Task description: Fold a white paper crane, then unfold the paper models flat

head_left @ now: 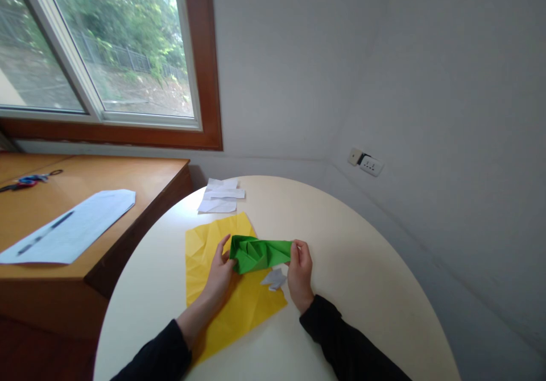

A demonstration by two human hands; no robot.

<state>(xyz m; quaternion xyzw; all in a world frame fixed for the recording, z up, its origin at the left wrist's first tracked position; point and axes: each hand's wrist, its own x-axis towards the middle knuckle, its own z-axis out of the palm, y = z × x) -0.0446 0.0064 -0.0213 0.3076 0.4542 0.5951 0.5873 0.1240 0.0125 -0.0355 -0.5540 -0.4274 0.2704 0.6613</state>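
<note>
A folded green paper (260,253), creased into several ridges, was held just above the round white desk (362,267), stretched between both hands. The left hand (219,273) had its fingers (222,247) pinched on the paper's left end, thumb at the near edge. The right hand (300,273) had its fingers clenched on the right end, gripping the corner. Both arms wore dark sleeves.

Under the green paper and the left hand lay a creased yellow sheet (205,244), flat on the desk. A small white scrap (274,279) rested on the yellow sheet's right edge, just beside the right hand. Farther back on the desk, well apart from the hands, sat a little pile of white paper pieces (220,195).

To the left stood a wooden side table (140,170) carrying a white envelope (72,227), with a pen (45,233) lying on it and scissors (28,181) near the far edge. A window (106,51) was above it, and a wall socket (370,165) at the right.
</note>
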